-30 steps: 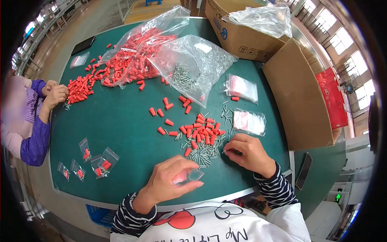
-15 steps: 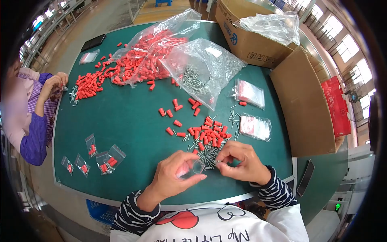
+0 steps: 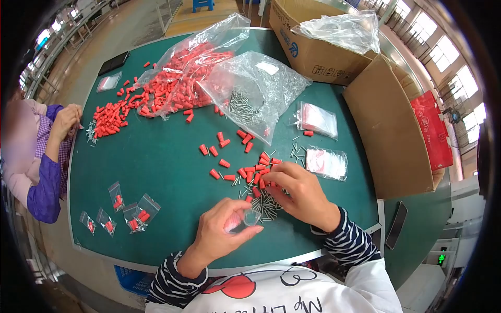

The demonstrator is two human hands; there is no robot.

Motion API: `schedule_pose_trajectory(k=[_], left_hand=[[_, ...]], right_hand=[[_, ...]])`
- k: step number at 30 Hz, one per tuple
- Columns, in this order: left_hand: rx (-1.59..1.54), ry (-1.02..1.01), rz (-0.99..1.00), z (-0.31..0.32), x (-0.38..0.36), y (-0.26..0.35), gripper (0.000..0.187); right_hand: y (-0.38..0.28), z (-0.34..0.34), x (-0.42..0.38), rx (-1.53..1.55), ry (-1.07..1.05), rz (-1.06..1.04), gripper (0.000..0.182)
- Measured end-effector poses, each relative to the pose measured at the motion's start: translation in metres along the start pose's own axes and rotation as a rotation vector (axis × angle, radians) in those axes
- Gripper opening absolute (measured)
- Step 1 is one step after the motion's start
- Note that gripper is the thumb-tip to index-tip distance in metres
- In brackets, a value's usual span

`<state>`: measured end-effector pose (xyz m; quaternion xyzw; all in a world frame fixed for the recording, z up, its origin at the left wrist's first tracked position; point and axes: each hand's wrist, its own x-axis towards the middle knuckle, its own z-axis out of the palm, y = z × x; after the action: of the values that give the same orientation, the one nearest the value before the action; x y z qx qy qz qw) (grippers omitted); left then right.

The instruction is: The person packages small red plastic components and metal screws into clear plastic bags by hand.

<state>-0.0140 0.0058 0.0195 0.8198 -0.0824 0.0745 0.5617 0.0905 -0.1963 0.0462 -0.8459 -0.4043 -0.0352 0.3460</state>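
My left hand (image 3: 222,227) is closed round a small clear plastic bag (image 3: 245,217), whose mouth stands open toward the right. My right hand (image 3: 300,195) reaches over the pile of red plugs (image 3: 260,168), its thumb and forefinger at the pile; what lies between them is hidden. Below and beside the red plugs is a heap of silver screws (image 3: 267,207), close to the right of the bag. Several small filled bags (image 3: 140,214) with red plugs inside lie at the left front of the green table (image 3: 172,172).
Large clear bags of red plugs (image 3: 182,78) and screws (image 3: 245,107) lie at the back. Two packs of flat bags (image 3: 326,163) are at the right, beside cardboard boxes (image 3: 389,130). Another person (image 3: 44,151) works at the left edge. A phone (image 3: 396,225) lies far right.
My right hand has moved up and away from the bag, from the screws to the red plugs. My left hand still holds the bag. The view has shifted slightly.
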Motion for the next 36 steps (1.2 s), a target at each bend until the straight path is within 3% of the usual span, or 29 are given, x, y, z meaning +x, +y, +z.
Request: schedule_pose_trajectory(k=[7, 13, 19, 28, 36], left_hand=[[0.015, 0.024, -0.010, -0.002, 0.002, 0.002, 0.049], [0.031, 0.032, 0.023, -0.004, 0.002, -0.001, 0.049], [0.030, 0.052, -0.020, -0.004, 0.001, -0.004, 0.050], [-0.026, 0.039, -0.037, 0.001, -0.001, -0.016, 0.051], [-0.003, 0.081, -0.006, 0.001, 0.001, -0.012, 0.050]], right_hand=[[0.008, 0.018, 0.017, -0.228, -0.211, -0.075, 0.024], [0.001, 0.021, 0.026, -0.416, -0.239, -0.072, 0.023], [0.013, 0.019, 0.027, -0.291, -0.206, -0.128, 0.024], [0.015, 0.000, 0.027, 0.056, -0.133, -0.014, 0.016], [0.005, 0.013, 0.021, 0.010, -0.360, -0.094, 0.020]])
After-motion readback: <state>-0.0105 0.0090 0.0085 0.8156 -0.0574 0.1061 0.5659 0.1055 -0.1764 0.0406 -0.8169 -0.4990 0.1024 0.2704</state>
